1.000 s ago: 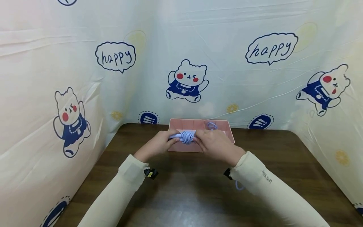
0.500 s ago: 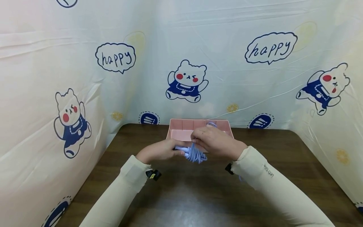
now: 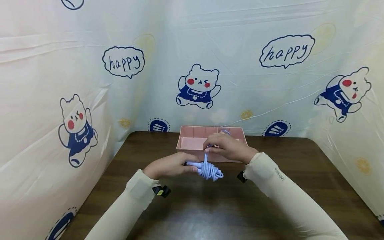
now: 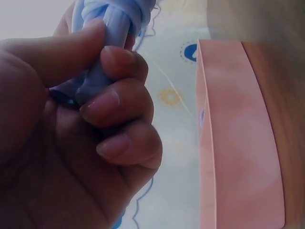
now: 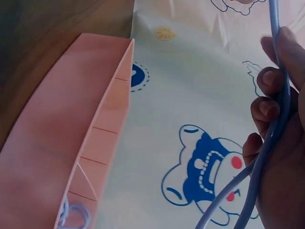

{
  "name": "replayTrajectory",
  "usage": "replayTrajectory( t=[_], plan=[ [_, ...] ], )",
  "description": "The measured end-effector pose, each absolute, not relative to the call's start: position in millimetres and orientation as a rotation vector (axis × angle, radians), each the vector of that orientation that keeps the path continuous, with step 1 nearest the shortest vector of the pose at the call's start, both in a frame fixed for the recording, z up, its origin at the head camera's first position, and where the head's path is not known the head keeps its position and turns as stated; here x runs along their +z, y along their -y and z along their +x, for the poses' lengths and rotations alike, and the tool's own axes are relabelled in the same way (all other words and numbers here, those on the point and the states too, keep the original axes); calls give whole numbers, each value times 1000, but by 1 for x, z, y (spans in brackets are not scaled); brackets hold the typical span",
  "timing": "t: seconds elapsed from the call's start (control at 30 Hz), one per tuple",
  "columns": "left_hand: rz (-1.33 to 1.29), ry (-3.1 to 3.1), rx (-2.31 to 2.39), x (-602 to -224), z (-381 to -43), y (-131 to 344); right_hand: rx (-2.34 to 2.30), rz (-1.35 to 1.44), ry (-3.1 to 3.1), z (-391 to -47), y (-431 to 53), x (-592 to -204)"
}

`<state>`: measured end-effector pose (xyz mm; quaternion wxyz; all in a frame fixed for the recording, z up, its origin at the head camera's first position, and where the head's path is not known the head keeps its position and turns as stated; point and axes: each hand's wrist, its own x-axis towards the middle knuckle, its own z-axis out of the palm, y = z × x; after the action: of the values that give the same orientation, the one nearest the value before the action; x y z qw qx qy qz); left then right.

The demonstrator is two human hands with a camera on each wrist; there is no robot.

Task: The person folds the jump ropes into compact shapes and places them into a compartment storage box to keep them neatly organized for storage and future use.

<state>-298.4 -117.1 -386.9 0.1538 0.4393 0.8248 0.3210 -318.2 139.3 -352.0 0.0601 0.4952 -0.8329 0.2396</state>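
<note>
My left hand (image 3: 171, 165) grips the pale blue handles (image 4: 116, 28) of a jump rope, its thumb and fingers curled round them. The rope's cord is wound in a bundle (image 3: 210, 171) that sticks out to the right of this hand. Just above, my right hand (image 3: 225, 146) holds the cord's free length, which rises taut from the bundle. In the right wrist view the doubled cord (image 5: 274, 124) runs through the curled fingers and hangs below the palm. The far ends of the cord are hidden in the head view.
A pink divided box (image 3: 225, 158) stands at the back of the brown wooden table (image 3: 192, 206), right behind my hands. In its right compartment lies a loop of blue cord (image 5: 80, 215). A printed curtain (image 3: 240, 83) surrounds the table at the back and sides.
Both hands have come nearer from over the box, the left lower with the bundle. The right hand has shifted from the bundle to the cord and draws it up.
</note>
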Motion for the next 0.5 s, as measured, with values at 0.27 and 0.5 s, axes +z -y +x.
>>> replayTrajectory(
  t=[0.27,0.5],
  plan=[
    [1239,-2348,1119,-384,-292,119,1079,1461,2523,-327,-133,-372],
    [1144,-2402,1355,-383,-290,116,1316,1444,2393,-323,-119,-392]
  ],
)
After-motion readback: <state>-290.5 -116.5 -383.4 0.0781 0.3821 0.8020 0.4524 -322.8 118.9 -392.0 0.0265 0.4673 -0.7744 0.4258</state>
